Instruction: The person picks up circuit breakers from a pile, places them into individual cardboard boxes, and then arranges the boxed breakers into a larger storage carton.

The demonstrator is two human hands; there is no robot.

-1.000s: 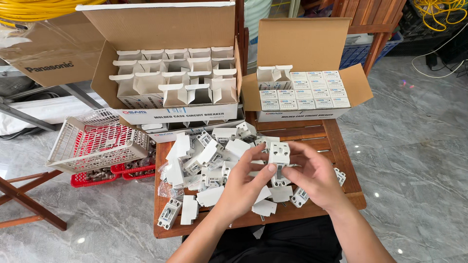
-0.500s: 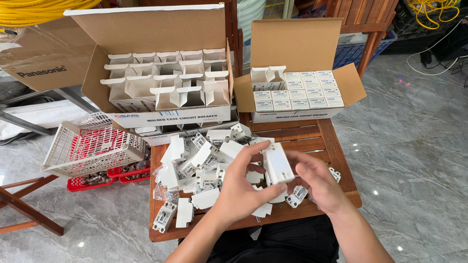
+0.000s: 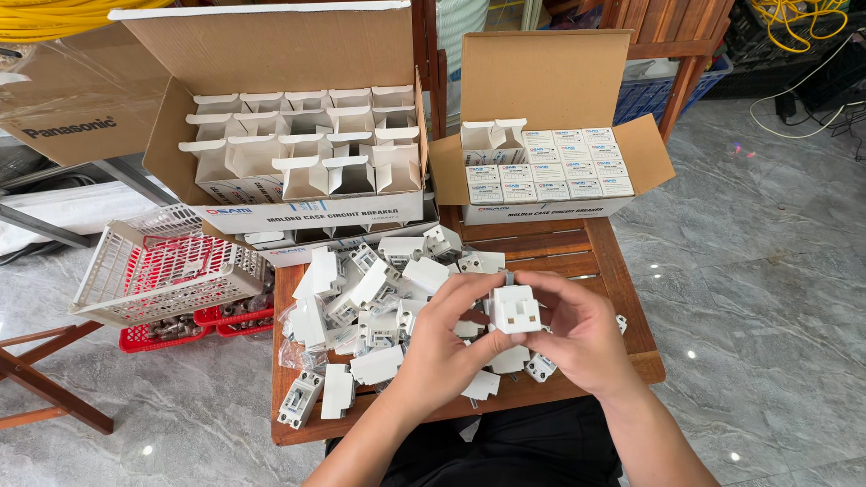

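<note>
Both of my hands hold one small white carton above a wooden table. My left hand grips its left side with the thumb under it. My right hand closes around its right side. The carton's end flaps face the camera. Just left of my hands lies a heap of white cartons and white circuit breakers, several in clear bags. One breaker lies alone at the table's near left corner.
A large open cardboard box with empty white cartons stands at the back left. A smaller open box with closed cartons stands at the back right. A white plastic basket sits on a red crate to the left.
The carton has turned in my hands from tilted and held higher to level with its end flaps toward the camera. Both hands have drawn closer around it.
</note>
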